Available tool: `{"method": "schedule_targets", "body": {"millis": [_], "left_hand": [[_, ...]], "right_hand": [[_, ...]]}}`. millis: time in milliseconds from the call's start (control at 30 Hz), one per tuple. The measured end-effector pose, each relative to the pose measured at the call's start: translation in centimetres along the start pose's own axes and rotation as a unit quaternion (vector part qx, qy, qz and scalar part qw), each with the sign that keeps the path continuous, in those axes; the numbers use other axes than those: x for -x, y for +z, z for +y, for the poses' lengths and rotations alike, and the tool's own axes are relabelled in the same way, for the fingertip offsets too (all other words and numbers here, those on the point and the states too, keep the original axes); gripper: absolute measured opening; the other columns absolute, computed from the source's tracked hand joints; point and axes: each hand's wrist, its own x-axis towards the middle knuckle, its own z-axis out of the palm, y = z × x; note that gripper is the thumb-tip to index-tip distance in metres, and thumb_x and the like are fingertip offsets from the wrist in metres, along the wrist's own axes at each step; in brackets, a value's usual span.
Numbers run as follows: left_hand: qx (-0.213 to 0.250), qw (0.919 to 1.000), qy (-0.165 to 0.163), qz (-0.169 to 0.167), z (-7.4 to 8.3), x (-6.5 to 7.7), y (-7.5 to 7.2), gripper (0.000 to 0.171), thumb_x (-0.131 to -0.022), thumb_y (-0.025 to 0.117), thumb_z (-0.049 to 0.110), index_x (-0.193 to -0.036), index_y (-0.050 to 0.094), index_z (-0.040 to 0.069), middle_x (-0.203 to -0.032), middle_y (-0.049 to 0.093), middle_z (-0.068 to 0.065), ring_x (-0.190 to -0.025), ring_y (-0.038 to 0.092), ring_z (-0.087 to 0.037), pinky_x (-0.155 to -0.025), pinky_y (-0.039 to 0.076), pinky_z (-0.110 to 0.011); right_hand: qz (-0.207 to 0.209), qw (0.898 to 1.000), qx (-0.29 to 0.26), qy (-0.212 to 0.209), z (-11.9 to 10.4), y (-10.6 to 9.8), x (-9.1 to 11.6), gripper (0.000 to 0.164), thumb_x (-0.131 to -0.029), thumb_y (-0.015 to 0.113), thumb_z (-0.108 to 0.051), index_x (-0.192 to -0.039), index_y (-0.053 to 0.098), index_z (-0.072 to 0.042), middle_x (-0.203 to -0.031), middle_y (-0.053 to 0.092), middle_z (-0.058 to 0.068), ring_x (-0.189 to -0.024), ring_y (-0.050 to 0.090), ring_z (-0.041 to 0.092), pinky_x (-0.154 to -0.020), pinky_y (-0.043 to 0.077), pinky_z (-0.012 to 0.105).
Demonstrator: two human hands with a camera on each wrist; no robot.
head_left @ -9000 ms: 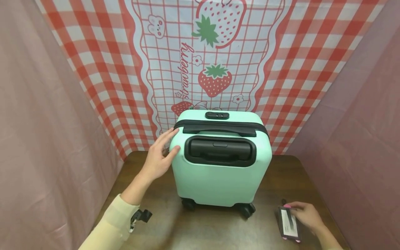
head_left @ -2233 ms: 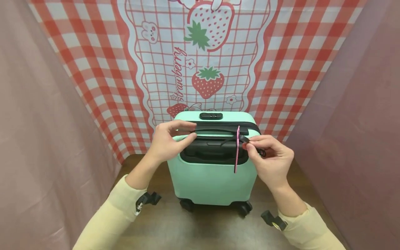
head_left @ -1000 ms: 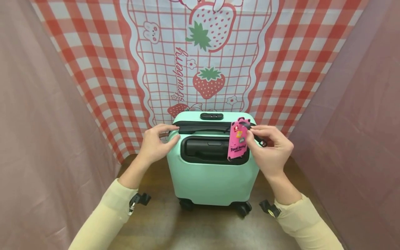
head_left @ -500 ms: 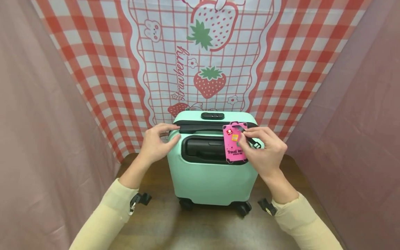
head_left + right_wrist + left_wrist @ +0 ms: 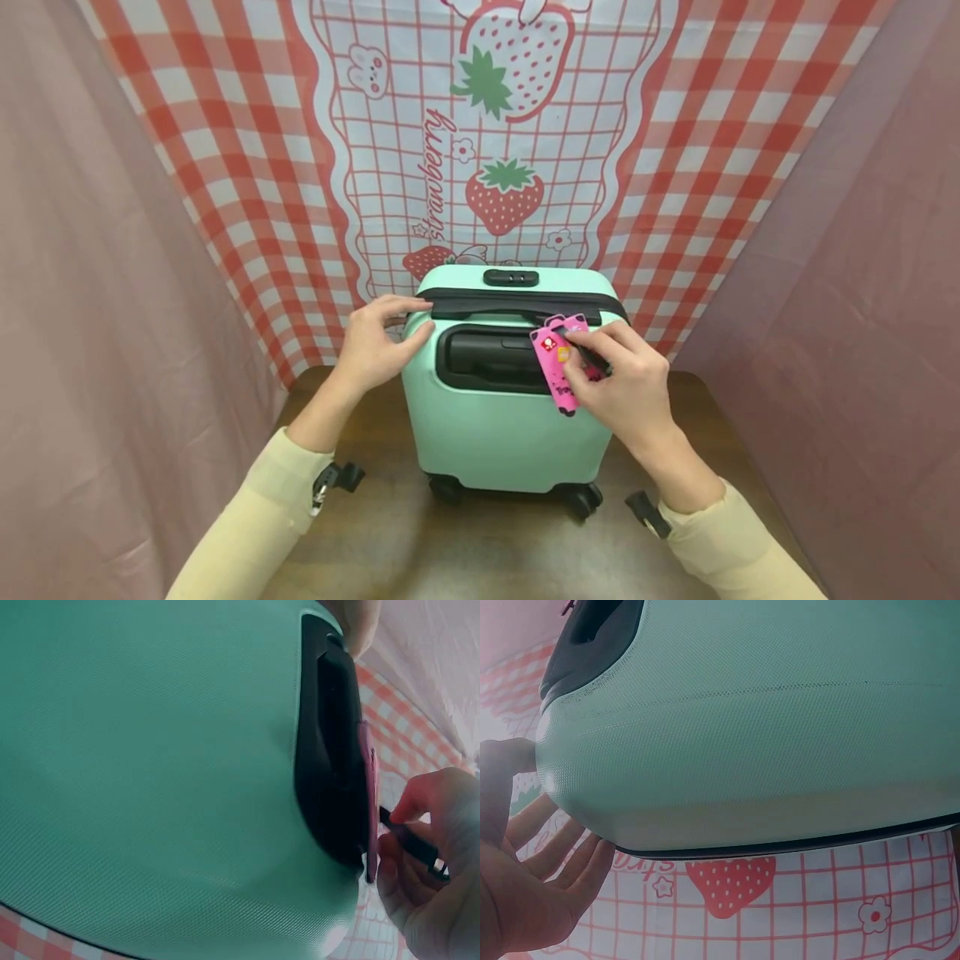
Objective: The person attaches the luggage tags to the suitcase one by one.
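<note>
A mint-green suitcase [image 5: 510,442] stands upright on its wheels. My left hand [image 5: 371,346] rests on its top left corner, and the left wrist view shows the fingers [image 5: 562,844] spread against that corner. With thumb and fingers, my right hand [image 5: 630,383] pinches the black strap [image 5: 411,841] of a pink luggage tag [image 5: 551,367]. The tag hangs tilted in front of the right end of the black carry handle [image 5: 487,315], partly hiding the pull-handle recess [image 5: 487,358]. My right fingers hide part of the strap and tag; the buckle [image 5: 439,866] shows in the right wrist view.
The suitcase stands on a brown wooden table [image 5: 487,550]. Behind it hangs a red-and-white checked strawberry cloth [image 5: 262,167]. Pink curtains [image 5: 112,333] close off both sides. A black combination lock [image 5: 512,277] sits on the suitcase's top.
The right hand lifted the tag from the table to the suitcase. Over the last second it moved left and slightly down, tilting the tag. The left hand stays at the corner.
</note>
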Motion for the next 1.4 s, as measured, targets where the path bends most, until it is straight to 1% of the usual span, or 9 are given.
{"method": "schedule_targets", "body": {"millis": [100,267,400,633,767,900,1000,1233,1400], "left_hand": [[0.0,1.0,0.0,0.0,0.0,0.0,0.1,0.03,-0.095,0.08,0.017,-0.123,0.08,0.007,-0.127,0.076,-0.014,-0.12,0.071,-0.031,-0.103,0.061,-0.052],[0.005,1.0,0.0,-0.001,0.0,0.1,0.3,0.03,-0.095,0.08,0.017,-0.123,0.08,0.007,-0.126,0.076,-0.014,-0.12,0.071,-0.031,-0.103,0.061,-0.052],[0.006,1.0,0.001,0.0,0.0,0.1,0.3,0.03,-0.095,0.08,0.017,-0.123,0.08,0.007,-0.126,0.076,-0.014,-0.121,0.071,-0.031,-0.103,0.061,-0.052],[0.006,1.0,-0.007,-0.002,0.0,0.2,0.4,0.031,-0.095,0.08,0.018,-0.124,0.08,0.008,-0.127,0.076,-0.014,-0.121,0.071,-0.031,-0.104,0.06,-0.052],[0.009,0.9999,-0.005,-0.001,-0.1,0.2,0.5,0.03,-0.095,0.08,0.017,-0.123,0.08,0.008,-0.126,0.076,-0.014,-0.121,0.071,-0.031,-0.104,0.06,-0.051],[0.01,0.9999,-0.004,0.003,-0.2,0.2,0.5,0.029,-0.095,0.08,0.016,-0.123,0.08,0.007,-0.125,0.076,-0.014,-0.12,0.071,-0.031,-0.104,0.06,-0.051],[0.009,0.9999,-0.005,0.004,-0.2,0.2,0.5,0.029,-0.094,0.08,0.016,-0.122,0.08,0.007,-0.125,0.076,-0.014,-0.12,0.071,-0.031,-0.103,0.061,-0.051],[0.008,0.9999,-0.001,0.007,-0.3,0.1,0.4,0.029,-0.095,0.08,0.016,-0.122,0.08,0.007,-0.125,0.076,-0.014,-0.12,0.071,-0.031,-0.103,0.06,-0.051],[0.012,0.9999,0.0,0.012,-0.2,0.1,0.4,0.029,-0.094,0.08,0.015,-0.122,0.08,0.007,-0.125,0.076,-0.014,-0.12,0.071,-0.03,-0.104,0.06,-0.05]], "right_hand": [[-0.028,0.999,0.016,0.004,-0.4,-0.1,-0.1,0.018,-0.08,0.081,-0.001,-0.098,0.082,-0.001,-0.085,0.066,0.013,-0.066,0.059,0.021,-0.056,0.059,0.038],[-0.073,0.996,0.051,0.007,-0.8,-0.3,-0.5,0.021,-0.081,0.084,-0.002,-0.101,0.082,0.001,-0.086,0.067,0.015,-0.072,0.059,0.024,-0.059,0.058,0.038],[-0.102,0.992,0.066,0.015,-1.1,-0.3,-1.1,0.024,-0.082,0.085,-0.005,-0.105,0.082,0.001,-0.086,0.067,0.014,-0.077,0.059,0.026,-0.063,0.057,0.038],[-0.142,0.987,0.07,0.029,-1.6,-0.2,-1.9,0.025,-0.083,0.086,-0.007,-0.106,0.082,0.0,-0.09,0.066,0.014,-0.081,0.061,0.028,-0.068,0.058,0.041],[-0.153,0.985,0.078,0.031,-1.9,0.0,-2.3,0.025,-0.083,0.086,-0.009,-0.107,0.083,-0.001,-0.09,0.065,0.014,-0.081,0.061,0.028,-0.067,0.058,0.041],[-0.163,0.983,0.076,0.027,-2.1,0.5,-2.8,0.023,-0.086,0.084,-0.009,-0.107,0.083,-0.001,-0.091,0.066,0.014,-0.082,0.062,0.029,-0.065,0.058,0.04],[-0.177,0.981,0.077,0.028,-2.2,0.8,-3.2,0.021,-0.088,0.082,-0.008,-0.108,0.082,0.0,-0.093,0.066,0.015,-0.084,0.063,0.029,-0.067,0.058,0.04],[-0.22,0.971,0.088,0.013,-2.9,1.0,-4.6,0.013,-0.093,0.079,-0.005,-0.104,0.081,0.001,-0.094,0.064,0.016,-0.085,0.061,0.031,-0.075,0.055,0.043],[-0.252,0.964,0.086,0.008,-2.9,1.0,-5.7,0.013,-0.094,0.078,-0.005,-0.106,0.078,0.002,-0.094,0.063,0.016,-0.085,0.058,0.028,-0.074,0.055,0.041]]}}
